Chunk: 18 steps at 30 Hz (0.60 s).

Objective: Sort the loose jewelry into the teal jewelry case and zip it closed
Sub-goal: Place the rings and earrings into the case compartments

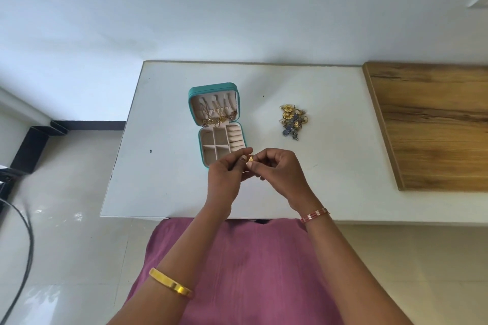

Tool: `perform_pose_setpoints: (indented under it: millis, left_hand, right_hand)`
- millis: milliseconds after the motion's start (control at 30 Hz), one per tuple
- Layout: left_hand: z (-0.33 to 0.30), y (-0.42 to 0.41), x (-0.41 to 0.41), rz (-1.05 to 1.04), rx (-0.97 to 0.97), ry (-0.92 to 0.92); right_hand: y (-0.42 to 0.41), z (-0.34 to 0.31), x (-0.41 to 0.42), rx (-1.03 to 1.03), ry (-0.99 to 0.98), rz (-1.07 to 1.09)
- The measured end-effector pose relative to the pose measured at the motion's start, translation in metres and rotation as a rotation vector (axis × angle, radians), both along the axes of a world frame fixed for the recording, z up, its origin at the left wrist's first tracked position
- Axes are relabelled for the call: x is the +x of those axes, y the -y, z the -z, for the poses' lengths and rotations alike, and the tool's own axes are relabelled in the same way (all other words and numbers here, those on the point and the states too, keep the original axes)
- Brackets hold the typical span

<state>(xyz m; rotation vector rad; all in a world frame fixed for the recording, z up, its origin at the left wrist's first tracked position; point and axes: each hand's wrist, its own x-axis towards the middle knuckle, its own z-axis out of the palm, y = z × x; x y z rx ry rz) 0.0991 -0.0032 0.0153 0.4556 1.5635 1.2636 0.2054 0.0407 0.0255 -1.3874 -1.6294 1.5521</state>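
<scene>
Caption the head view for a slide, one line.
Both hands' fingers pinch a small gold earring beside the open teal jewelry case.

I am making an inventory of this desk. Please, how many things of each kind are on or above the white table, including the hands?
Teal jewelry case, open: 1
Pile of loose jewelry: 1
Small gold piece pinched between both hands: 1
Wooden board: 1
Hands: 2, left hand and right hand
Total: 6
</scene>
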Motion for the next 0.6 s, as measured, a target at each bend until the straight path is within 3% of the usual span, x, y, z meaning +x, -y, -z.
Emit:
perform_pose_setpoints:
  millis: [200, 467, 600]
  left_hand:
    - [-0.013, 0.008, -0.013, 0.026, 0.015, -0.010]
    - [-0.014, 0.009, -0.020, -0.174, 0.006, -0.162]
    - [-0.013, 0.001, -0.023, -0.215, 0.034, -0.126]
  right_hand:
    - [0.003, -0.012, -0.007, 0.058, 0.044, -0.009]
    - [0.008, -0.010, -0.026, 0.274, 0.132, 0.070]
    - [0.003, -0.003, -0.034, 0.341, 0.143, 0.097]
